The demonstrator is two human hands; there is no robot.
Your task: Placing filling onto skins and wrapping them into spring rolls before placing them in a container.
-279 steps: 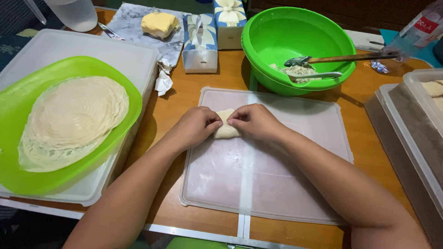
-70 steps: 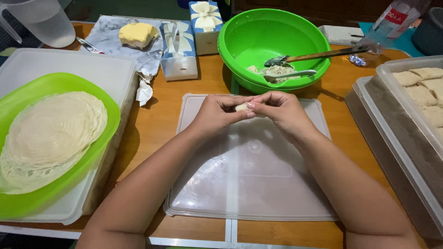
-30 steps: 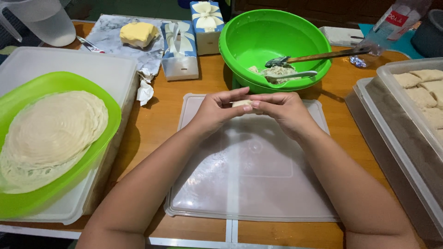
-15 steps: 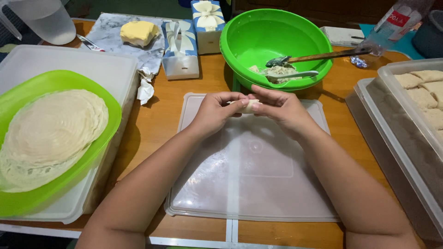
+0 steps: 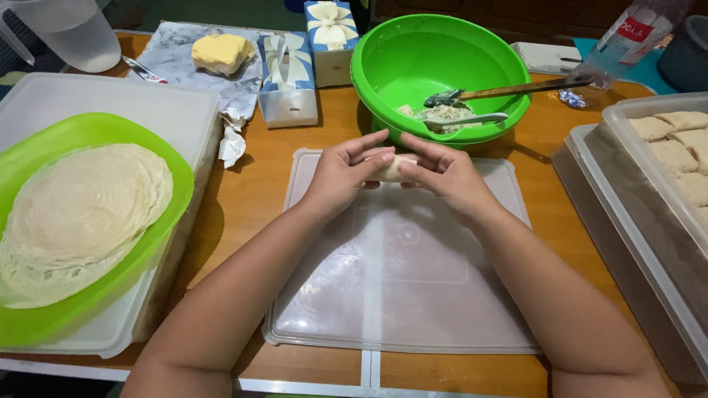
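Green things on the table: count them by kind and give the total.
Green bowl: 1
Green tray, holding thin wrappers: 1
Total: 2
The left hand and right hand hold a small roll, which is pale, not green.

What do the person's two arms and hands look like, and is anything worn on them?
Both forearms are bare up to the lower edge of the picture: no sleeves show. The left hand and the right hand wear no gloves, and no rings, watch or bracelets can be seen. The fingernails are short and without polish. The arms are full and rounded in shape.
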